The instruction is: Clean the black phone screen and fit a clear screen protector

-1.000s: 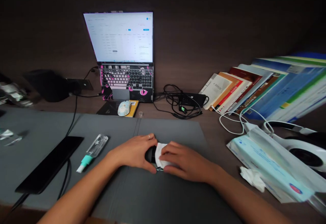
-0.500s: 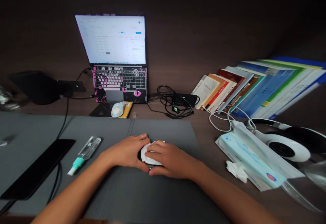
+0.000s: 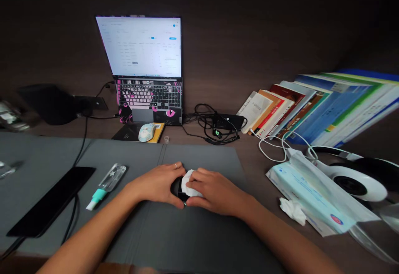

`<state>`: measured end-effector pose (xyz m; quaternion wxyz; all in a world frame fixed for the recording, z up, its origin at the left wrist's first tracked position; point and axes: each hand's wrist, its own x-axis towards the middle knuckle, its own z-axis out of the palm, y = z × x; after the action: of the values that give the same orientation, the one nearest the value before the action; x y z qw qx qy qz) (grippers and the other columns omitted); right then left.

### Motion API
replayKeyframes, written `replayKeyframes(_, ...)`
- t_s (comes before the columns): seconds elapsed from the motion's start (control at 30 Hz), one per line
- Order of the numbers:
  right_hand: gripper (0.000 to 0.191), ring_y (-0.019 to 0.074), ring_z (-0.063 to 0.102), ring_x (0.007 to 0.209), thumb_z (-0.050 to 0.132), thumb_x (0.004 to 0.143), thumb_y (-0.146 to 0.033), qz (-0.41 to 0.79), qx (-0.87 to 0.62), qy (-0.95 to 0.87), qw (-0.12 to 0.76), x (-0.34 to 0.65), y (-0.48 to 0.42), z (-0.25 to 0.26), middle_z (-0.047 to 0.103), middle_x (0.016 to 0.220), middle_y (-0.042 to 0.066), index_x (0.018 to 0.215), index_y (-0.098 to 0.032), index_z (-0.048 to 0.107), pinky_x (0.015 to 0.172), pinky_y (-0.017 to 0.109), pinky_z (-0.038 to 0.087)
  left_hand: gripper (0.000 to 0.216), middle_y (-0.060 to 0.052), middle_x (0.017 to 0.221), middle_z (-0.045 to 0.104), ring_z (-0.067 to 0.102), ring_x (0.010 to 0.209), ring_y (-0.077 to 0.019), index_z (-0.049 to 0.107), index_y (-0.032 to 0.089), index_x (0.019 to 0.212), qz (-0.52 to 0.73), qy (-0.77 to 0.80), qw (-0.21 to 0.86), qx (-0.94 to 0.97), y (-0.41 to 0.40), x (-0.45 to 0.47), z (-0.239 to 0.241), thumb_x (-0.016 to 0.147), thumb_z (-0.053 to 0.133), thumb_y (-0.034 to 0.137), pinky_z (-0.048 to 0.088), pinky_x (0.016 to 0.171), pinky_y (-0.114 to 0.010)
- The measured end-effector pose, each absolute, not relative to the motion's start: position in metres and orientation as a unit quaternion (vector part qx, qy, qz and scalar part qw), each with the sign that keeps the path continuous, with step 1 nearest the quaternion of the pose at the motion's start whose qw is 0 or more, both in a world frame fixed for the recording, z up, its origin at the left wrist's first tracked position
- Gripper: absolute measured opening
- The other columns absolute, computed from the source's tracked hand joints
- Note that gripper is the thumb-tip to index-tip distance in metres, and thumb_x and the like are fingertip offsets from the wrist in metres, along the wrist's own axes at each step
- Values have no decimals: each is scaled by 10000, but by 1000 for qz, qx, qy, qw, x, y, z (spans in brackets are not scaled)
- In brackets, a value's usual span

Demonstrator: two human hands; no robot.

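My left hand (image 3: pixel 157 184) curls around the left end of a small black object (image 3: pixel 178 188) lying on the grey desk mat (image 3: pixel 174 240) and holds it in place. My right hand (image 3: pixel 215 191) presses a crumpled white wipe (image 3: pixel 188 183) onto the top of that object, fingers closed on the wipe. Most of the black object is hidden under the two hands. A ring shows on a left finger.
A clear spray bottle with a teal cap (image 3: pixel 107 180) and a black tablet (image 3: pixel 51 201) lie to the left. Behind are an open laptop (image 3: pixel 145 70), a mouse (image 3: pixel 146 132) and coiled cables (image 3: pixel 216 128). At the right are a tissue pack (image 3: pixel 308 199), a crumpled tissue (image 3: pixel 293 211), headphones (image 3: pixel 358 178) and leaning books (image 3: pixel 311 107).
The right hand with the wipe has slid left over the black object, then shifted slightly. The left hand has kept its hold. The view has swayed a little.
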<state>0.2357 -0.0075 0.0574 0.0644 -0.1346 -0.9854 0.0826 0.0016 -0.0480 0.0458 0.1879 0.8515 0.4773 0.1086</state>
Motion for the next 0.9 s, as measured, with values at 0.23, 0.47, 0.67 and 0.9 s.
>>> replayKeyframes(0.23,582,273,571,1016,603,930,-616,68,-119,-987,84,231,-11,52,632,1177,149,1231,-118,626,882,402,485,649,-79,1042,616,617,962,-316,616,211,1053,108,485,193,846,-48,3,48,646,823,673,498,818,-414)
replayKeyframes(0.47,535,269,583,1016,560,962,-606,69,-114,-988,81,231,-12,52,646,1158,141,1176,-125,653,876,399,495,600,-59,1022,576,605,908,-282,603,209,1059,80,482,193,851,-48,5,52,683,820,622,471,769,-374)
replayKeyframes(0.67,447,255,591,988,533,999,-544,76,-152,-982,78,234,-10,53,654,1107,126,1129,-141,676,847,389,497,609,-63,1075,579,611,962,-295,598,212,1069,97,477,199,851,-48,1,47,671,831,610,470,814,-380)
replayKeyframes(0.9,558,273,573,1027,639,921,-582,67,-125,-985,93,229,-12,52,625,1191,162,1199,-98,642,884,397,484,606,-51,995,587,606,896,-278,589,207,1017,91,483,184,851,-48,3,51,682,809,662,462,743,-351)
